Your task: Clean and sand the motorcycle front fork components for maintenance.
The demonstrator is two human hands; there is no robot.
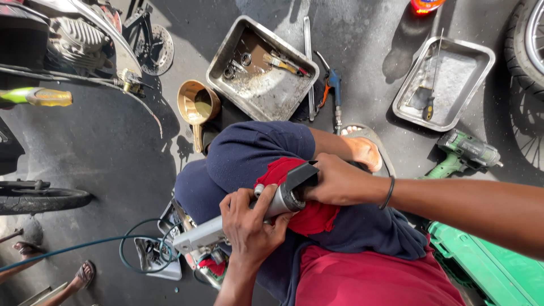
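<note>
Your left hand [249, 224] clamps the grey metal tube [243, 218] on your knee; your right hand [334, 181] presses the red rag [311, 218] around its dark end, wiping apparently midway.

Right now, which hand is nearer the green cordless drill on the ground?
Right. The right hand grips the metal part's upper end, on the side of the green cordless drill; the left hand holds it farther away.

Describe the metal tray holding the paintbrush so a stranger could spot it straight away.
Start at the person's raised knee in dark blue shorts, mid-picture, and look just above it on the dark floor. The tray lies there tilted, next to a brown scoop. Unlike the other tray at the right, which holds one slim tool, this one is grimy and holds a brush and round metal rings.
</note>
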